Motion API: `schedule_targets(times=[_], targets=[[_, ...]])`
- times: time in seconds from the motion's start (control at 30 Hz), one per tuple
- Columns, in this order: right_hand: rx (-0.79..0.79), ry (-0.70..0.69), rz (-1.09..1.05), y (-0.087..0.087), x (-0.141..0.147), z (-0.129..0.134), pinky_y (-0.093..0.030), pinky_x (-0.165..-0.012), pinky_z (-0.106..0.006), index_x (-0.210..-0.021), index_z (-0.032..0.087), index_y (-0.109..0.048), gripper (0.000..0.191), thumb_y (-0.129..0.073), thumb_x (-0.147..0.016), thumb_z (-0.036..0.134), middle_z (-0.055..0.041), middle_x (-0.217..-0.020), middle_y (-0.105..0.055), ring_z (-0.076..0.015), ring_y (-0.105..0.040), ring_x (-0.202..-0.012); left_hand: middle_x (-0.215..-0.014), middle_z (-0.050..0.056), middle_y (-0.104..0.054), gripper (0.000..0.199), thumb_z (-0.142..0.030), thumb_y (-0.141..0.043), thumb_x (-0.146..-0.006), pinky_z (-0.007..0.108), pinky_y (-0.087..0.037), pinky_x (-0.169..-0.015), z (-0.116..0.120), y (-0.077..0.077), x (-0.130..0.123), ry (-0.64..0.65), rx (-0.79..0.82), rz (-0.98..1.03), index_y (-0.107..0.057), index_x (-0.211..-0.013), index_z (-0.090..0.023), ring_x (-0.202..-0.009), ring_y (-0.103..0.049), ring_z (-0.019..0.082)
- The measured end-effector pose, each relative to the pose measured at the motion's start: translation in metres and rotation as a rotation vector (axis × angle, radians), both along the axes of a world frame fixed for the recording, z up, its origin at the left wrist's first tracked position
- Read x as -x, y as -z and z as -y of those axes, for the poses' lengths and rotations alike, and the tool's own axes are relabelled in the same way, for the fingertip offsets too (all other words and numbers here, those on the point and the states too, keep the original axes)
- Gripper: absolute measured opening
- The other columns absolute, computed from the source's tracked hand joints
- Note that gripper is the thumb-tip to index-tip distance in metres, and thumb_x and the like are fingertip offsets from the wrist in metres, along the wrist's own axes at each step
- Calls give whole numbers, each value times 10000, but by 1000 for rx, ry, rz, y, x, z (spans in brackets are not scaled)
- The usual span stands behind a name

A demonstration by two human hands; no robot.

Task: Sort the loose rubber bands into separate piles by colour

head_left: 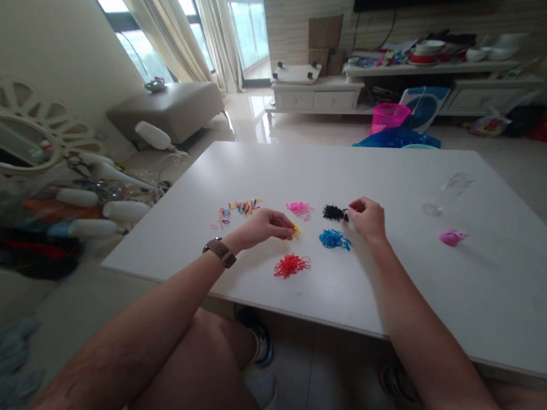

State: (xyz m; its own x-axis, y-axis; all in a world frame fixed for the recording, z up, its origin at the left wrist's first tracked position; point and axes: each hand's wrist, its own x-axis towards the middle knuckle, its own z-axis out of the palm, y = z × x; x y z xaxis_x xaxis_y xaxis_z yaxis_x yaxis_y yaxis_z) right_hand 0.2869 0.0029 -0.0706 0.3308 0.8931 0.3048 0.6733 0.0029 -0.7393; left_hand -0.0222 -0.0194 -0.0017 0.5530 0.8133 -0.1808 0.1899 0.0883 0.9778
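Observation:
Small rubber bands lie in piles on the white table. My left hand, with a watch on its wrist, has its fingers pinched at the yellow bands, which it partly covers. My right hand is pinched at the right edge of the black pile, with a bit of black at its fingertips. Between the hands are the blue pile and, farther back, the pink pile. The red pile is nearest the front edge. Mixed-colour bands lie behind my left wrist.
A clear container lies on its side at the right of the table, with a pink-purple object in front of it. Left of the table stands a lamp with white shades. A pink basket is beyond the far edge.

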Motion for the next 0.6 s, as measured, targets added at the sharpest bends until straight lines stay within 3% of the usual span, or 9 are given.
schedule_targets(times=[0.6], targets=[[79,51,74,-1,2,1,-481,-711,-339,-816,225,-725,111,-630,-759,241,-68,-788,-752,-228,-665,-708,-850,117,-780,343,-358,-892,-692,277,-592,-744,1,1,0,0,44,2,-767,-883,-102,-745,-728,158]])
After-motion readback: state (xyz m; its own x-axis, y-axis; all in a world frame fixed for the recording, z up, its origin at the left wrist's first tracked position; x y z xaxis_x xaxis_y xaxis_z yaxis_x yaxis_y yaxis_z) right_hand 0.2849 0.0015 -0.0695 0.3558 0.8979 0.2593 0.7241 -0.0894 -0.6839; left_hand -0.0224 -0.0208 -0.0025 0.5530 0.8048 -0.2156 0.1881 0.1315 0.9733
